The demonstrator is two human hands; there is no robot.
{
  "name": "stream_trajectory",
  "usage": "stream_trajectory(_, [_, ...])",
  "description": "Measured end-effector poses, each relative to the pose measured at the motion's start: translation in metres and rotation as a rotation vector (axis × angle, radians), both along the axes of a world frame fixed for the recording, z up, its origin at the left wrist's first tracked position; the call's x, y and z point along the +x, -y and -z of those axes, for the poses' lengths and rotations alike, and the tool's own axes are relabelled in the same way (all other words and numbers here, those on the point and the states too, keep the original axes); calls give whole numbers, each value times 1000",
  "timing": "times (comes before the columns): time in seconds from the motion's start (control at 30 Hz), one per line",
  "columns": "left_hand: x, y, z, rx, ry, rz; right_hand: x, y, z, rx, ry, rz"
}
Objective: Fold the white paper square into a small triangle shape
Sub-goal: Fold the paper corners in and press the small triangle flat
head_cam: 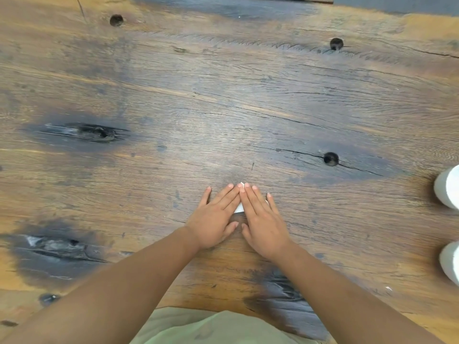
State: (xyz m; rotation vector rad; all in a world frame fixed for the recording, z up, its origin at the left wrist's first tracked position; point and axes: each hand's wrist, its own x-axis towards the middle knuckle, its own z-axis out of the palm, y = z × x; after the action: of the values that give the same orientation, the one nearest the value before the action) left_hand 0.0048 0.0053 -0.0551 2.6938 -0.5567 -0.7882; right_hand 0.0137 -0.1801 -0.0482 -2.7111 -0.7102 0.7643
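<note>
No readable writing anywhere; wide bare tabletop (223,108) ahead and to the left, two white objects (449,187) at the right edge, well apart; paper (239,208) near the middle, almost hidden, tip pointing away, long axis unclear; left hand (214,219) and right hand (260,222) flat, fingers extended, pressing it down, fingertips meeting, gripping nothing.

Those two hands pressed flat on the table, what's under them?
White paper: a sliver shows between the left hand and right hand, plus a tip at the fingertips. The rest is covered, so its folded shape can't be seen. It lies on the wooden table.
</note>
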Motion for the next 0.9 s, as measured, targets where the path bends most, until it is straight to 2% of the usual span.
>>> stream_trajectory(0.27, [0,2,-2,6,7,-20,-28,42,-1,-81,50,-1])
stream_trajectory(0.6, [-1,5,-6,39,-3,-16,-38,57,-11,-126,-6,20])
stream_trajectory(0.73, [0,6,-7,22,-12,-41,-29,49,-17,-56,78,105])
stream_trajectory(0.9, [0,6,-5,-7,0,-60,-15,23,-12,9,113,-6])
